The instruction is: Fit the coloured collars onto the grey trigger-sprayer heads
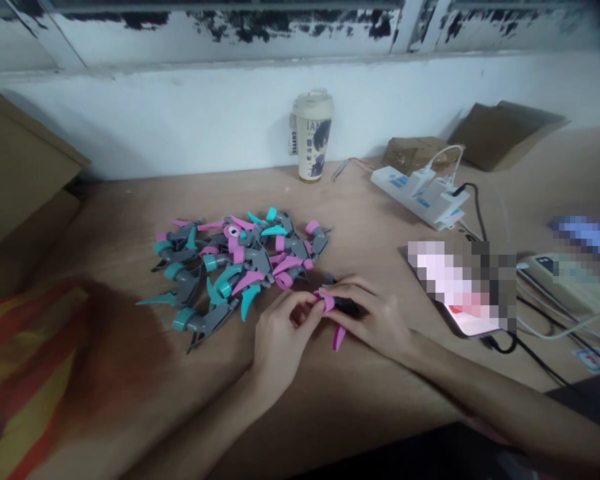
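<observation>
Both my hands are at one trigger spray head (327,303), low over the table near its front. My left hand (281,337) pinches its pink collar between thumb and fingertips. The fingers of my right hand (377,317) are wrapped round its dark body, which they partly hide. Below the right fingers a pink trigger (339,337) sticks out. Just beyond and left of my hands lies a loose pile of similar spray heads (253,257), grey with teal or pink collars and triggers.
A coffee cup (314,140) stands against the wall. On the right are a power strip (415,197) with plugs, a lit phone (460,293) on a cable, and a beige device (565,280). Cardboard boxes (510,133) lie behind. A red-yellow bag (30,387) is at left.
</observation>
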